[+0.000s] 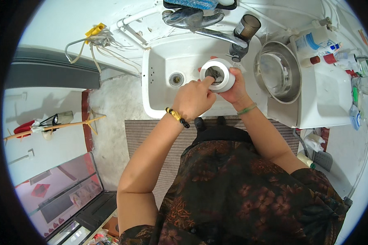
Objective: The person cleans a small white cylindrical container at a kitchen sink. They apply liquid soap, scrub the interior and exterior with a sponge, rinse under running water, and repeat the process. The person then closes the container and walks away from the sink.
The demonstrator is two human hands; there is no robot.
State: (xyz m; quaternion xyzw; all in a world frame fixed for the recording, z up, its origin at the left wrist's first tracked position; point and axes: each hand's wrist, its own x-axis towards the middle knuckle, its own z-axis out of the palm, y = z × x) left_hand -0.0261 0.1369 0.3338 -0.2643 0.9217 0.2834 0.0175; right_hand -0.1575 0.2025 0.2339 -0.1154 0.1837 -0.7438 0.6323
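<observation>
My right hand [237,87] grips a white round jar [228,80] by its side, with fingertips showing behind the far rim. The jar is tilted so that its wide mouth faces up towards me. Inside lies a dark grey, crumpled material [214,72], perhaps a cloth or scrubber. My left hand [193,98] reaches over the near rim with its index finger in the mouth, touching this material. Whether it pinches the material is hidden. Both hands are above the right part of a white ceramic sink [155,104], whose drain [176,79] lies to the left.
A chrome faucet [217,35] extends over the sink beside a brown translucent bottle [250,26]. At the right, a stainless steel basin [298,81] leans against a white washing machine or cabinet [322,113] bearing several bottles. A ribbed brown mat [144,137] covers the floor underfoot.
</observation>
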